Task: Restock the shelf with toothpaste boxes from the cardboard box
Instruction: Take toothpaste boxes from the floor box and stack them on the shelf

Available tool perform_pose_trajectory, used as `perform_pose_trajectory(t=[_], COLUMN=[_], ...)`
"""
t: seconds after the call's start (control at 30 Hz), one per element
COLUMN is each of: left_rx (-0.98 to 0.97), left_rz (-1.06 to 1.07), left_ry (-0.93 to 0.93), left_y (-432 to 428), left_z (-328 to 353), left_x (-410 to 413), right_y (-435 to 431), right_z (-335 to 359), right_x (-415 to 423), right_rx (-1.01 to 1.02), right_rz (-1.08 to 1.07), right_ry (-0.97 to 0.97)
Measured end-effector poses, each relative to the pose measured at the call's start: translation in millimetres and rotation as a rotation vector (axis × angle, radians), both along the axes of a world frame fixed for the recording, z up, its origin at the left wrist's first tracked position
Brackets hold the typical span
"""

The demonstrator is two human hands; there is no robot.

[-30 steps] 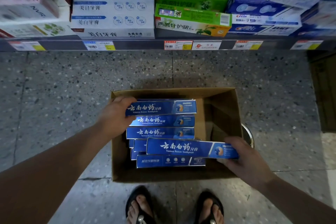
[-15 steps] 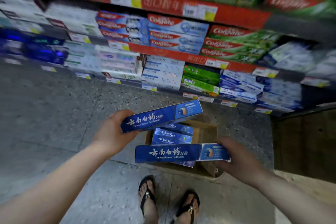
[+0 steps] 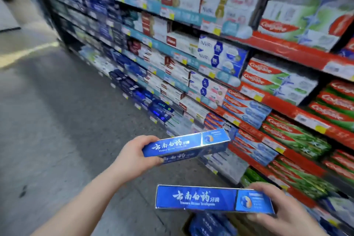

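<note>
My left hand (image 3: 134, 152) grips the left end of a blue toothpaste box (image 3: 186, 144) with white Chinese lettering, held level in the air in front of the lower shelves. My right hand (image 3: 275, 209) holds the right end of a second blue toothpaste box (image 3: 212, 199), lower and nearer to me. Under that box, at the bottom edge of the view, the cardboard box (image 3: 186, 225) shows only a corner, with more blue toothpaste boxes (image 3: 208, 225) inside. The shelf unit (image 3: 249, 115) runs along the right, tiers packed with toothpaste.
Red price rails (image 3: 277, 99) carry red and green toothpaste boxes (image 3: 298, 136) on the right; white and dark blue boxes (image 3: 134, 90) fill the tiers farther left. Grey speckled floor (image 3: 57, 111) stretches down the aisle on the left. The view is motion-blurred.
Both hands lifted a blue box each out of the cardboard box and raised them. My view swung up and left from the carton on the floor to the shelf tiers.
</note>
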State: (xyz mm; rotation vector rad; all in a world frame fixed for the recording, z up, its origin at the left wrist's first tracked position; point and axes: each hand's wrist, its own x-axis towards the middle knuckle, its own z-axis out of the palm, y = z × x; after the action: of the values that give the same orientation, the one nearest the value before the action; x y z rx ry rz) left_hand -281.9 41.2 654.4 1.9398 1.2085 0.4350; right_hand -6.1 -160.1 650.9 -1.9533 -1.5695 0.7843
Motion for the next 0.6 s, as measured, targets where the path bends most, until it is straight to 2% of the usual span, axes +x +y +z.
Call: perform_pose_trajectory(t=[0.23,0.33,0.6], left_rx=[-0.025,-0.044,0.007], left_rz=[0.212,0.275,0.435], left_ry=[-0.098,-0.13,-0.167], left_y=[59.2,98.0,195.2], left_z=[45.2,63.5,105.5], left_x=[-135.2,-205.4,-361.6], right_y=[97.8,161.1,310.5], right_z=[66.3,80.1,98.8], right_x=[-83.5,-134.8,-281.3], right_rx=[0.053,0.028,-0.031], right_rz=[0.043,0.122,0.246], right_ry=[0.104,0.006,0.126])
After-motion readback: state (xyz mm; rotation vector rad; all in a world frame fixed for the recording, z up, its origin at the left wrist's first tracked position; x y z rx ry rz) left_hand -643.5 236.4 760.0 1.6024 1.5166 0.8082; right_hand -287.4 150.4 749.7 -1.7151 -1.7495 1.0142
